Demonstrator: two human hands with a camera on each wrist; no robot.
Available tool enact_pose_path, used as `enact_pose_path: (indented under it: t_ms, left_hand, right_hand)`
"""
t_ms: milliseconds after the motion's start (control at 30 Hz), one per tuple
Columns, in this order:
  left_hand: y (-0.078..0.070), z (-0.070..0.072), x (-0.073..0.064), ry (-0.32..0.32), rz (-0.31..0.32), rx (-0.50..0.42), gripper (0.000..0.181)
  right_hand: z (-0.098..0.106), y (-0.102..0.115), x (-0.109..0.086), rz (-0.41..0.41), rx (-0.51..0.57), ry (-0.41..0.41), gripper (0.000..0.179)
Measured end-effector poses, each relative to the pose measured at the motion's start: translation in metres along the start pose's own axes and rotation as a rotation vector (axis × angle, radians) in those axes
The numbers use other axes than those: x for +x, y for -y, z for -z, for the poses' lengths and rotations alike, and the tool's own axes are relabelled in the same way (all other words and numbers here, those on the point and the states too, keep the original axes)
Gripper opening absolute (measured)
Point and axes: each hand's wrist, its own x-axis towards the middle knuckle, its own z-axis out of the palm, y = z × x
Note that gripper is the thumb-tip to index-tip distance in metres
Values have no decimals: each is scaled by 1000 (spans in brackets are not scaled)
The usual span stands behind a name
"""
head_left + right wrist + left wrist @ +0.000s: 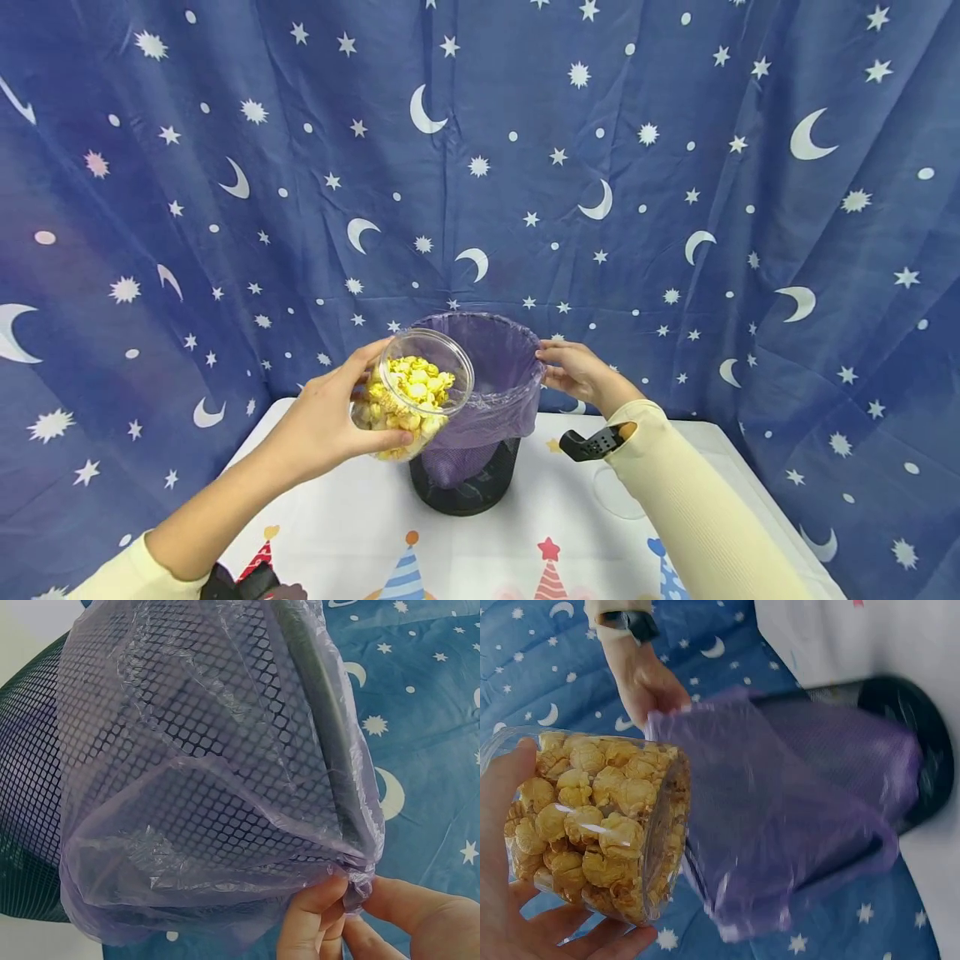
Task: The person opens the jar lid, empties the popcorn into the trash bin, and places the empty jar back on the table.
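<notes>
In my left hand [330, 417] I grip a clear plastic jar [459, 379] of yellow popcorn [420, 385]. The jar is lidless and tilted, its mouth toward the head camera, in front of the bin's upper left side. A black mesh trash can [457, 497] stands on the table, lined with a purple trash bag [517, 412] folded over its rim. My right hand [581, 372] pinches the bag at the rim's right side; the right wrist view shows the gathered plastic [358, 889] between thumb and fingers. Popcorn fills much of the jar [671, 847] in the left wrist view.
A clear round lid [618, 493] lies on the white party-print tablecloth [330, 508], right of the trash can. Behind and at both sides hangs a blue curtain [480, 208] with moons and stars. A black band [592, 444] is on the right wrist.
</notes>
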Motion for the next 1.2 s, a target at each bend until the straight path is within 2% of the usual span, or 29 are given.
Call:
enact_pose_path:
  t_ms: [333, 467, 667, 967, 1200]
  left_hand:
    - [17, 29, 29, 56, -9, 197, 104]
    - [23, 34, 46, 76, -5, 273, 104]
    - [32, 37, 68, 92, -34, 391, 103]
    - [43, 35, 89, 139, -31, 419, 103]
    - [46, 34, 100, 169, -22, 453, 102]
  right_hand:
    - [-2, -2, 1, 28, -23, 21, 54]
    - [-2, -1, 2, 29, -33, 0, 53]
    - [-3, 3, 0, 22, -102, -13, 52]
    - [-5, 8, -2, -4, -134, -48, 52]
    - [-7, 7, 1, -10, -138, -52, 52]
